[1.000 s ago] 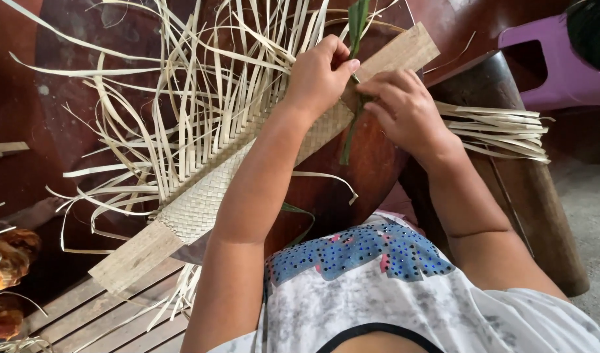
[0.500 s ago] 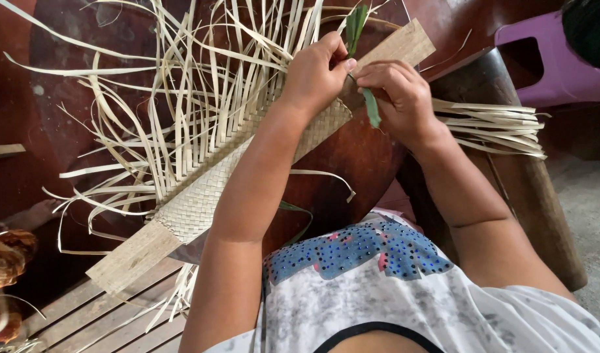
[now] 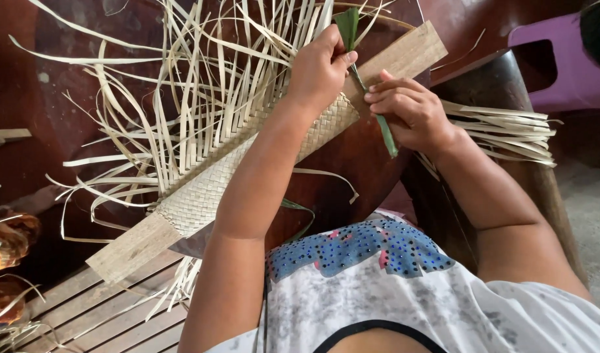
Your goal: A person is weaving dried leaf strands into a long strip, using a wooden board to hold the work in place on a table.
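Dark wooden table [image 3: 352,163], slatted floor [image 3: 97,314], purple stool [image 3: 561,59]

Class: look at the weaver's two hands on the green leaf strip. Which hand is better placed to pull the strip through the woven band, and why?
Probably the right hand: its fingers lie along the green leaf strip near the free lower end. The left hand pinches the strip's upper part at the woven band, steadying it.
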